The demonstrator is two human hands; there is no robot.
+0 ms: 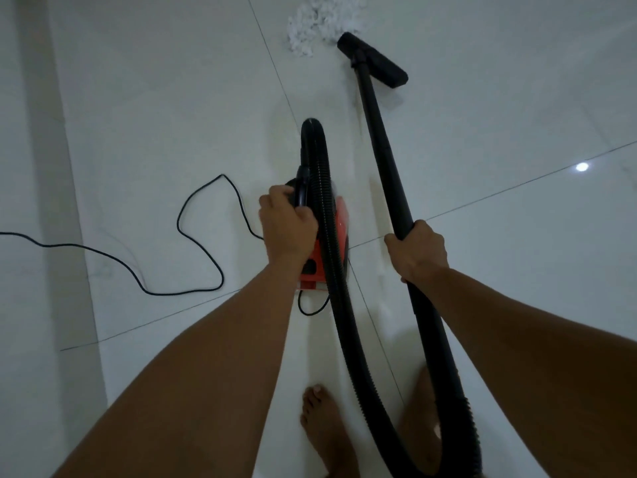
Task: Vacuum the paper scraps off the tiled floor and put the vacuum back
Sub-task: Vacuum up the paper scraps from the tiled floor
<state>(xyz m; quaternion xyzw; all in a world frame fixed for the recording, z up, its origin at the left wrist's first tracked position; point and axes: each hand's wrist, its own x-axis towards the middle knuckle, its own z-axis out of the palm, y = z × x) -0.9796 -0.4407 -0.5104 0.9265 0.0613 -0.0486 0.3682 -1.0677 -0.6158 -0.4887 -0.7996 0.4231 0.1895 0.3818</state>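
Our left hand (287, 224) grips the red vacuum's (329, 257) handle; our right hand (418, 251) clamps the wand (382, 143), its floor head (374, 60) touching the paper scraps (317, 24).

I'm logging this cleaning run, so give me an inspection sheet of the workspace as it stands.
Surface: glossy white tiled floor, dark grout lines.
Job's things: heap of white paper scraps at one end of the black floor nozzle; black wand, ribbed black hose, red vacuum body.
Clutter: nothing seen.
Hands: left hand grips the body's black handle; right hand grips the wand.
Cables: black power cord looping over the floor, left of the body.
Surroundings: bare foot below; lamp glare at right.
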